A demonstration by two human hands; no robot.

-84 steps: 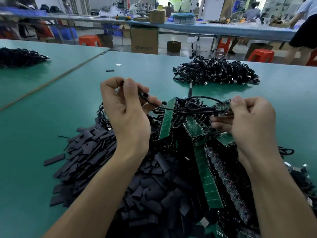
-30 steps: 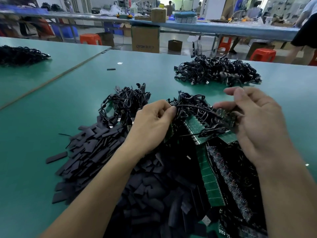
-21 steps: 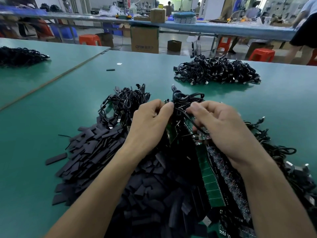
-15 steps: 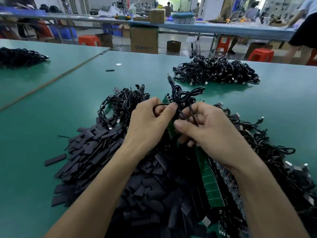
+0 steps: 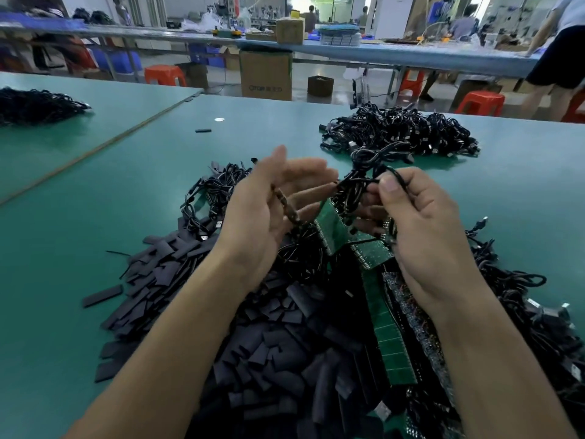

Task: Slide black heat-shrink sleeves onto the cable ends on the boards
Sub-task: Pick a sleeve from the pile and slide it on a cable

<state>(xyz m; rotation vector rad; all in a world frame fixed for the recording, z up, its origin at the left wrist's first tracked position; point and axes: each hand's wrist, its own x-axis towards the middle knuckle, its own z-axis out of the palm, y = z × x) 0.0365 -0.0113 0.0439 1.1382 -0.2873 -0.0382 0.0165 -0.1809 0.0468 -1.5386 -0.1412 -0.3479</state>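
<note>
Green table top fills the view. At the bottom middle lies a heap of flat black sleeves. Long thin green boards run from the bottom up toward the middle. The left hand is spread wide, holding nothing. The right hand pinches a tangled black cable bundle that sticks upward. Far upper right sits another cable pile.

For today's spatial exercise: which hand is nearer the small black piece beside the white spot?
Left. The left hand is right of the black piece; the right hand, gripping cables, is farther right.
</note>
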